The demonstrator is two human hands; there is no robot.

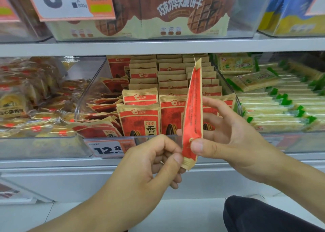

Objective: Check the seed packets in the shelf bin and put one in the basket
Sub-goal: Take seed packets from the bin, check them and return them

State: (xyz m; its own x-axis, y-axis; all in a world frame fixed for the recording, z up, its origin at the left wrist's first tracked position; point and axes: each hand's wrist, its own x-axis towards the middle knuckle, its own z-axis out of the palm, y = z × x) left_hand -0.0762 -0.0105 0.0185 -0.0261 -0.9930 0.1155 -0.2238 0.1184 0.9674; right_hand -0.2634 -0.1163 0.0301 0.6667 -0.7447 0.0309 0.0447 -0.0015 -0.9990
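Left hand (154, 159) and right hand (226, 135) pinch one seed packet (192, 112) edge-on before the bin's (82, 98) front edge. We judge: checking step. Next: carry it to the basket, unseen here.

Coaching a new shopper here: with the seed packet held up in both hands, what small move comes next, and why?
Probably turn the seed packet flat toward the face. It stands edge-on, pinched at its lower end by the left hand and right hand, so its print cannot be checked. No basket is in view yet.
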